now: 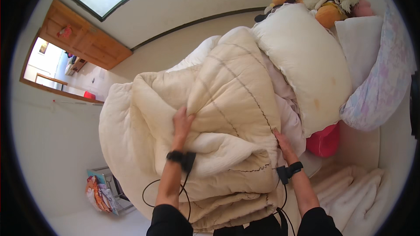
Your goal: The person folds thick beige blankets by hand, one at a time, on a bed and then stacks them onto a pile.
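Note:
A thick cream quilt (245,83) with dark wavy stitch lines lies in heavy folds before me. My left hand (183,121) is closed on a raised fold near the quilt's middle, its fingertips partly sunk in the cloth. Against the quilt's right edge, beside a dark stitch line, rests my right hand (283,143) with its fingers stretched out. Below and between the hands, a paler flap (223,148) of the quilt is turned over. Black bands with small boxes and cables sit on both wrists.
A large white pillow (302,61) lies at right, with a pastel floral cushion (380,87) and plush toys (330,15) beyond. A red object (324,140) sits under the pillow. Fleecy bedding (354,196) is at lower right. A wooden door (83,35) stands open, far left.

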Tool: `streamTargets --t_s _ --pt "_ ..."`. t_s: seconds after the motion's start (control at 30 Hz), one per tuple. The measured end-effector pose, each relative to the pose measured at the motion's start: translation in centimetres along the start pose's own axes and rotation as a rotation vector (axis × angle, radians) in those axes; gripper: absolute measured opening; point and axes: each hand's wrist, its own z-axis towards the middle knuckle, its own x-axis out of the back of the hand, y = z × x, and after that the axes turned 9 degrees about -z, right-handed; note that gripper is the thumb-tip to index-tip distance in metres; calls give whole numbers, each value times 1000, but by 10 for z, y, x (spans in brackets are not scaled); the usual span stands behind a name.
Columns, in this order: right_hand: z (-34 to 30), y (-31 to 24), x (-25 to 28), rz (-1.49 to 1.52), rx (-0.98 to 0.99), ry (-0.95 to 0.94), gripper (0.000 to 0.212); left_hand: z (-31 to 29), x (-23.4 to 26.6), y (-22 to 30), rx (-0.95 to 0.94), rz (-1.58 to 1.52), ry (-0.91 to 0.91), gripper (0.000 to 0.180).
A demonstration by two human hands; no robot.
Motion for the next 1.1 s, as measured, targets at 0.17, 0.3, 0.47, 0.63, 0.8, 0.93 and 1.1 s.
streamTargets --t_s 0.17,0.3,0.47,0.63,0.8,0.93,1.1 --pt "-26 22 5 -217 56 74 62 -120 112 31 265 93 81 18" --pt "-22 46 -4 -384 169 -47 62 -208 205 -5 474 207 154 25" --pt "-12 35 -35 -374 164 -80 59 -207 192 -25 526 450 120 28" --pt "-6 5 -57 -213 155 -232 57 -164 183 -12 464 536 56 33" --pt "0 -10 -51 -205 105 -326 46 -161 165 -12 437 472 9 31" --pt "-70 -23 -49 -60 125 -315 36 -224 189 8 458 489 -196 30" --pt "-143 103 7 225 -60 12 34 -253 161 4 589 169 -484 36"
